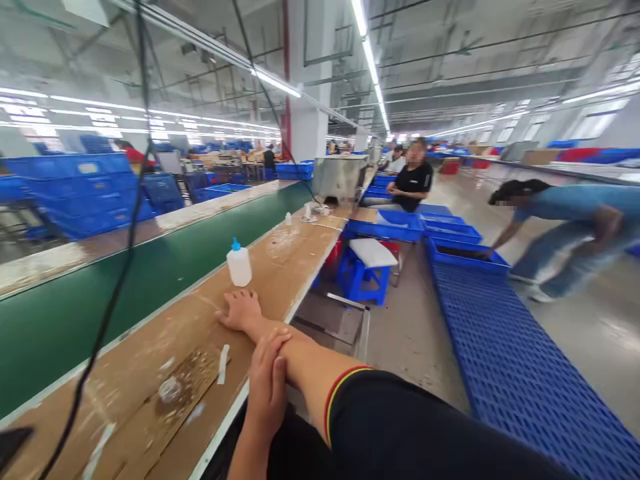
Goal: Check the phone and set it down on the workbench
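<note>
Left of both hands: green conveyor belt, running alongside the wooden bench. Just left of the left hand: a white strip, lying flat on the bench. Right hand — palm down, fingers spread flat on the bench, nothing held. Just beyond it, apart from the fingers: white squeeze bottle, upright, long axis vertical, blue cap on top, nearer the right hand than the left. Left hand — loosely open, laid over the right forearm, no object gripped. Well right of both hands: blue stool.
</note>
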`<action>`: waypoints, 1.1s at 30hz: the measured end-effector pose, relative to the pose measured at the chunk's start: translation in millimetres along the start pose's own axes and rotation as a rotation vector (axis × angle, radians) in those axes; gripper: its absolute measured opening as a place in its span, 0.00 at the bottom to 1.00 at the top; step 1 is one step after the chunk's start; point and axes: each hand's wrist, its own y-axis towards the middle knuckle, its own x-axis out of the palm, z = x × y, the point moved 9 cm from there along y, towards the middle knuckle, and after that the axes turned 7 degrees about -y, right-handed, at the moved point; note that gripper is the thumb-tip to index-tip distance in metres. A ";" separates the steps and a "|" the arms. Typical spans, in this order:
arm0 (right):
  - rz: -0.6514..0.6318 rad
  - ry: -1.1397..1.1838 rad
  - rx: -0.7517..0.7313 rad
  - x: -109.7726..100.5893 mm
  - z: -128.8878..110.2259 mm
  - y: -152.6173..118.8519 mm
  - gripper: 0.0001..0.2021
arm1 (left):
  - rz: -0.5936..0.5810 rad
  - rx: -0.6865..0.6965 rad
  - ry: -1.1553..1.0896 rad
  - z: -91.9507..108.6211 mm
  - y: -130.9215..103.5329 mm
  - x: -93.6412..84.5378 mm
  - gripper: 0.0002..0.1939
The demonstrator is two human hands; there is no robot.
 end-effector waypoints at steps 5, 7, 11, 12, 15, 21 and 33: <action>-0.040 -0.050 -0.025 3.8 3.9 10.6 0.24 | -0.028 0.053 0.010 -7.5 6.0 2.9 0.17; -0.056 -0.066 -0.028 4.1 4.9 11.9 0.23 | -0.041 0.065 0.035 -10.1 8.3 4.5 0.17; -0.094 -0.065 -0.044 3.1 5.6 13.2 0.25 | -0.073 0.105 0.068 -9.3 17.4 6.7 0.21; -0.101 -0.059 -0.044 3.1 6.2 13.9 0.25 | -0.093 0.118 0.076 -7.5 20.5 7.6 0.24; -0.114 -0.039 -0.037 5.6 8.4 16.6 0.30 | -0.189 0.185 0.152 2.5 31.1 12.8 0.31; -0.159 -0.004 -0.066 19.2 8.0 20.5 0.40 | -0.367 0.319 0.181 33.0 52.5 25.8 0.32; -0.161 -0.003 -0.078 17.2 6.4 14.8 0.42 | -0.442 0.280 0.079 23.1 87.0 26.8 0.20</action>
